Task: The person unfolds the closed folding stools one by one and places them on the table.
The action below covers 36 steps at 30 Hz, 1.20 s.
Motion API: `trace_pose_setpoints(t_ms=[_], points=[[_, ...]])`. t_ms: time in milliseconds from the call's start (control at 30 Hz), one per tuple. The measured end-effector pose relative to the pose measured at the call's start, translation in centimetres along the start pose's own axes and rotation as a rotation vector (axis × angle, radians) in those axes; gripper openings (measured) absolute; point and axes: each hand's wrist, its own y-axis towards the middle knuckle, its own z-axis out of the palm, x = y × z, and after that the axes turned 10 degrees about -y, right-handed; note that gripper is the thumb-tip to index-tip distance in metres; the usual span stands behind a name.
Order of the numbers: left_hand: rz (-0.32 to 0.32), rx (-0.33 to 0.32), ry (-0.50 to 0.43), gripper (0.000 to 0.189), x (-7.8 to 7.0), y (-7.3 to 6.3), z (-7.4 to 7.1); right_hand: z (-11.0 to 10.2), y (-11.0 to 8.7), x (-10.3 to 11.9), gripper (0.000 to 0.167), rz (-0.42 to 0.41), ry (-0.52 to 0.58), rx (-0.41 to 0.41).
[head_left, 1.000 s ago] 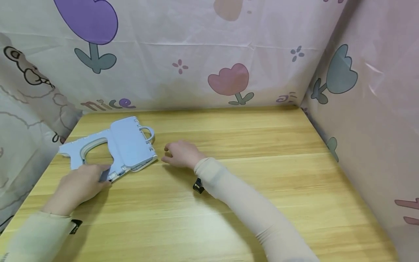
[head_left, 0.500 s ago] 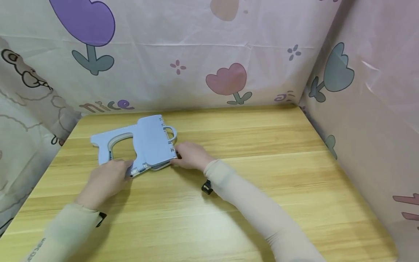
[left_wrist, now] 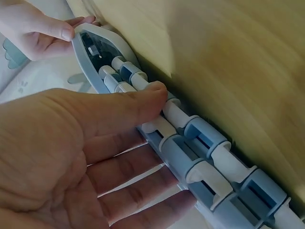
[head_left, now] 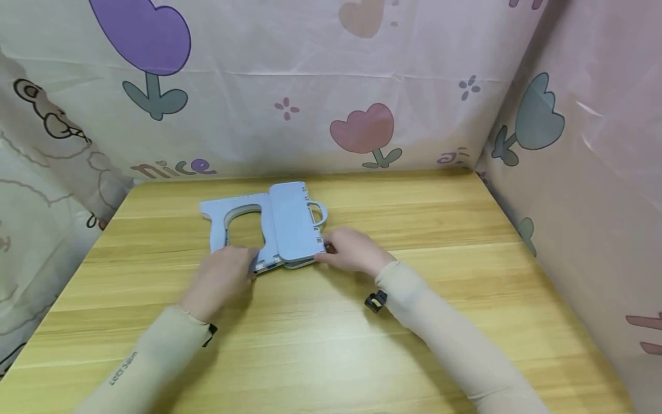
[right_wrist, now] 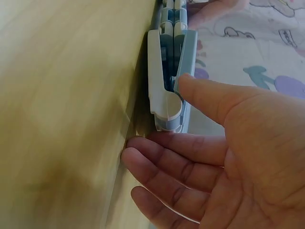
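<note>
A light blue and white plastic folding stool [head_left: 293, 221], folded flat, lies on the wooden table, its small loop handle [head_left: 325, 213] pointing right. My left hand [head_left: 222, 279] grips its near edge by the leg part. In the left wrist view, the thumb lies across a row of hinge knuckles [left_wrist: 207, 136] and the fingers are on the blue side. At the near right corner, my right hand [head_left: 357, 253] holds the seat panel's end. The right wrist view has that thumb touching the blue panel [right_wrist: 188, 57], with the fingers curled by the white end.
The wooden table [head_left: 310, 333] extends in front and to the right of the stool. A patterned cloth [head_left: 248, 126] hangs along the table's back, with more cloth at both sides. Black wrist straps [head_left: 376, 301] show at the sleeves.
The folded stool has moved right along the table with my left hand on it. My right hand, apart from it at first, has met its near right corner and shifted right too.
</note>
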Motion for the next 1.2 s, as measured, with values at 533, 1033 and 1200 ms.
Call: trace_pose_setpoints(t_ms=[533,1033,1200], points=[[0.035,0.014,0.020,0.018,-5.0,2.8,1.9,-1.3,-4.6,-4.0,0.042,0.093,0.044,-0.002],[0.073,-0.012,-0.015,0.015,-7.0,3.1,2.6,-0.7,-5.5,-5.8,0.050,0.193,0.135,-0.020],[0.097,-0.043,-0.030,0.017,-6.8,3.0,2.7,-0.4,-5.6,-5.9,0.047,0.199,0.167,-0.034]])
